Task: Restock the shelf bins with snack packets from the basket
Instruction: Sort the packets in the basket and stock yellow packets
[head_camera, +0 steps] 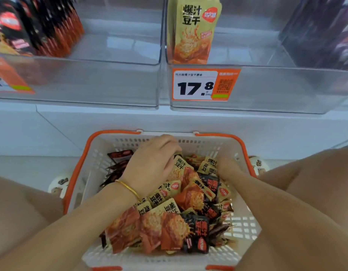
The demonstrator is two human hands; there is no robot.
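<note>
A white basket with an orange rim [245, 225] sits between my knees, full of snack packets [188, 200], beige-and-orange ones mixed with black ones. My left hand [151, 165] reaches into the far half of the basket, fingers curled down onto a beige packet [179, 165]. My right hand [227, 167] is pushed among the packets at the right, its fingers hidden. Above, a clear shelf bin [267, 89] holds a few upright beige packets [192, 30] at its left end. The clear bin to the left [91, 83] holds a row of black-and-orange packets [51, 26].
An orange price tag reading 17.8 [204, 85] is clipped to the right bin's front. Another orange tag [8, 77] hangs on the left bin. Dark purple packets [321, 32] stand at the right bin's far end. A white shelf ledge [169, 122] runs under the bins.
</note>
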